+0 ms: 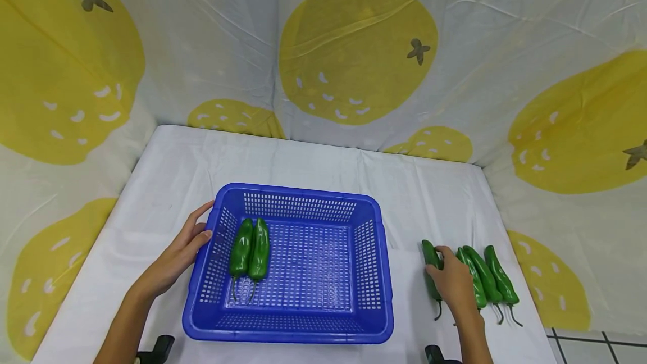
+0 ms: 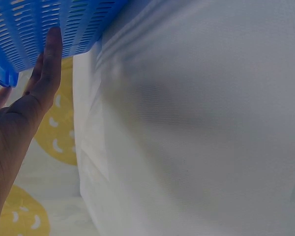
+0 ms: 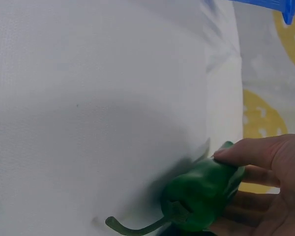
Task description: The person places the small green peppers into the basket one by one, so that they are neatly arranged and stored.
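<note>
A green pepper (image 3: 191,196) is pinched between the thumb and fingers of the right hand (image 1: 452,280), on or just above the white-covered counter (image 1: 323,159). Three more peppers (image 1: 485,277) lie just right of it. Leftward, the blue basket (image 1: 288,337) contains two peppers (image 1: 260,249); the left hand (image 1: 174,251) rests fairly straight fingers against its side. Seemingly a picking-up step; the next move calls for a clean lift.

Can't fully see the gripped pepper (image 3: 199,194) behind the right fingers (image 1: 447,252), or the left-wrist view's cropped basket (image 2: 83,24) tbh.
</note>
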`<action>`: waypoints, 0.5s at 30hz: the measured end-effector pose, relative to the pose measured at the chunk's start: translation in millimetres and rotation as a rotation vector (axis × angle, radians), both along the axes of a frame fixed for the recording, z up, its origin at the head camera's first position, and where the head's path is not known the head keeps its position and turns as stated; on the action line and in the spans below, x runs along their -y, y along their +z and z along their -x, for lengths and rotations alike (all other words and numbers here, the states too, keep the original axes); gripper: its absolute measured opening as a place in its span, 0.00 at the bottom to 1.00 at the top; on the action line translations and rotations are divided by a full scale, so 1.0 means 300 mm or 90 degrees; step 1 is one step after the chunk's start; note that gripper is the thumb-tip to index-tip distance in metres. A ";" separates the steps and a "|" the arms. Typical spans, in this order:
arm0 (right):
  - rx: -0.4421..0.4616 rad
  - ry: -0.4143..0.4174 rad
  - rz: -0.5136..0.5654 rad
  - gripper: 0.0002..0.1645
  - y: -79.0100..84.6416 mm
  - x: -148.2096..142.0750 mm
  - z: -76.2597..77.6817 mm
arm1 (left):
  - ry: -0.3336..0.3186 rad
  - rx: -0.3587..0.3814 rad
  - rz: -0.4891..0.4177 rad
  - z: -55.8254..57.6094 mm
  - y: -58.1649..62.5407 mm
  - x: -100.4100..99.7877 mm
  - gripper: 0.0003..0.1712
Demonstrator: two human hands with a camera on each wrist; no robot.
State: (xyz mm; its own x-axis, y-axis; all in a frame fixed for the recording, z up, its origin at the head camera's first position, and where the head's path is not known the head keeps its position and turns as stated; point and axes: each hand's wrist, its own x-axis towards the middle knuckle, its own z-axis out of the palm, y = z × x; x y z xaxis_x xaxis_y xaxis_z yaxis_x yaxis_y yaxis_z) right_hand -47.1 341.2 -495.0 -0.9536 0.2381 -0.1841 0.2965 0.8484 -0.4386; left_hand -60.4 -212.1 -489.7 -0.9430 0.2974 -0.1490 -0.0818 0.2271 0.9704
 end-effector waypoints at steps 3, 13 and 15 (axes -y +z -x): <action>-0.003 0.005 0.009 0.31 0.005 -0.001 0.003 | 0.001 0.002 0.000 -0.001 0.001 -0.001 0.35; 0.003 0.026 0.053 0.32 0.053 -0.007 0.017 | 0.004 0.006 0.004 -0.005 0.006 -0.003 0.35; 0.003 0.026 0.049 0.32 0.065 -0.008 0.020 | 0.003 0.005 0.004 -0.005 0.008 -0.003 0.35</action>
